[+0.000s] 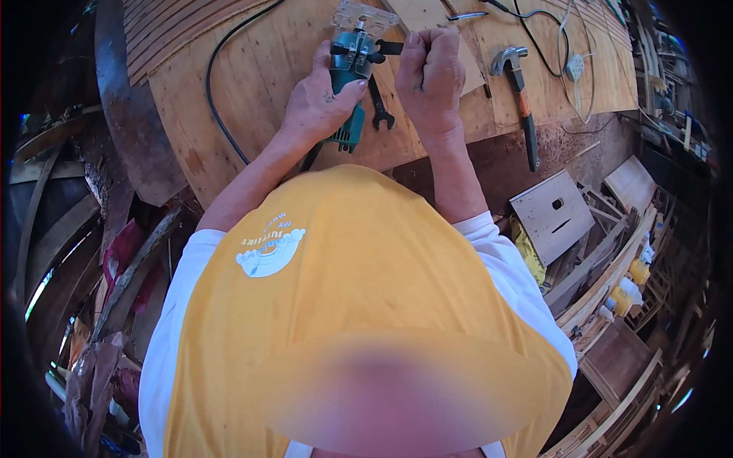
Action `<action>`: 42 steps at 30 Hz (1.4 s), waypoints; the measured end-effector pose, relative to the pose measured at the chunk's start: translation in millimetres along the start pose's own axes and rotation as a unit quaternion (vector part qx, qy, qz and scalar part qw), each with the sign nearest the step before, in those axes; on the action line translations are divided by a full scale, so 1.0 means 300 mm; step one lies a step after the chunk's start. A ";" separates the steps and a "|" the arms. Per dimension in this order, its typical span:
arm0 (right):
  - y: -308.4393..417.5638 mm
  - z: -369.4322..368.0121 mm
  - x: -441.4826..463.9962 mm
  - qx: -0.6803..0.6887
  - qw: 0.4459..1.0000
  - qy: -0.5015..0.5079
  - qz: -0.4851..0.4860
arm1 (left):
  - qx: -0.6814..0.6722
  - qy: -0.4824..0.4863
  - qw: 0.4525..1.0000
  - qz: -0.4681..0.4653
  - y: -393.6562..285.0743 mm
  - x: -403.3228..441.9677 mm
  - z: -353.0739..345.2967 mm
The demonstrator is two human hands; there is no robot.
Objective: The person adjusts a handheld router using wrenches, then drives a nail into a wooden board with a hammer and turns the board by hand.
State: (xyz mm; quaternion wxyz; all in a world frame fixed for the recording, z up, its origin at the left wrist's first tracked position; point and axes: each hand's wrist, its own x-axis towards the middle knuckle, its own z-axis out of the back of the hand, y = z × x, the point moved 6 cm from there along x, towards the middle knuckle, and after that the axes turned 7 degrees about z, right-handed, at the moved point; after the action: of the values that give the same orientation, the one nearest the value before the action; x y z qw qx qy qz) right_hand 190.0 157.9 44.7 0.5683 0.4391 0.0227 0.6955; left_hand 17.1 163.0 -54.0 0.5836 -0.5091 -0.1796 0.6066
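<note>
Fingers [322,57] of my left hand [315,103] wrap around a green cylindrical power tool [349,95] over the pale plywood table [252,84], its clear plastic base pointing far. My right hand [435,80] curls tightly, gripping a dark flat metal tool [390,48] that reaches left to it. A dark open-ended wrench [382,114] lies near; right, a claw hammer [521,99] with black-and-orange handle.

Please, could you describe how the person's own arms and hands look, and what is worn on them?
Both the left hand and right hand are bare, with no gloves visible. The forearms are uncovered, and no watch or bracelet shows. Short white sleeves cover the upper arms, joined to a yellow shirt body with a white print.
</note>
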 end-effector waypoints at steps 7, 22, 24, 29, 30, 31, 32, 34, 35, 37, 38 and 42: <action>0.031 0.076 0.019 -0.005 1.000 -0.024 -0.004 | -0.001 0.002 1.000 -0.007 -0.003 0.000 0.001; -0.072 -0.020 0.061 -0.098 0.994 0.029 0.041 | 0.020 0.010 0.999 -0.024 -0.007 -0.004 -0.003; -0.094 -0.044 0.106 -0.100 0.994 0.038 -0.015 | 0.027 0.015 0.999 -0.022 -0.009 -0.006 -0.005; -0.200 -0.136 0.153 -0.070 0.996 0.026 -0.038 | 0.026 0.009 0.999 -0.034 -0.032 -0.014 0.013; -0.257 -0.162 0.147 -0.055 0.998 0.011 -0.023 | 0.025 0.008 0.999 -0.028 -0.033 -0.013 0.013; -0.283 -0.182 0.148 -0.039 0.999 -0.003 -0.009 | 0.024 0.007 0.999 -0.020 -0.032 -0.013 0.013; -0.325 -0.212 0.142 -0.036 0.999 0.008 -0.039 | 0.024 0.008 1.000 -0.014 -0.030 -0.012 0.014; -0.385 -0.246 0.128 -0.034 0.994 0.031 -0.100 | 0.035 0.009 0.999 -0.007 -0.024 -0.014 0.010; -0.425 -0.271 0.124 -0.032 0.991 0.059 -0.115 | 0.039 0.009 0.999 -0.004 -0.023 -0.009 0.010; -0.456 -0.298 0.111 -0.026 0.982 0.118 -0.148 | 0.034 0.002 0.999 -0.009 -0.022 -0.009 0.012; -0.473 -0.303 0.099 -0.012 0.977 0.121 -0.178 | 0.031 0.000 0.999 -0.013 -0.022 -0.009 0.011; -0.434 -0.279 0.113 -0.023 0.983 0.097 -0.155 | 0.015 0.006 1.000 -0.021 -0.021 -0.008 0.006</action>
State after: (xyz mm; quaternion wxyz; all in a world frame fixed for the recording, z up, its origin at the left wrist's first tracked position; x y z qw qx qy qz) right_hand 238.2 270.3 -55.9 0.6745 0.3469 0.1294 0.6387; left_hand 18.4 163.2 -47.2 0.6049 -0.5002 -0.1775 0.5936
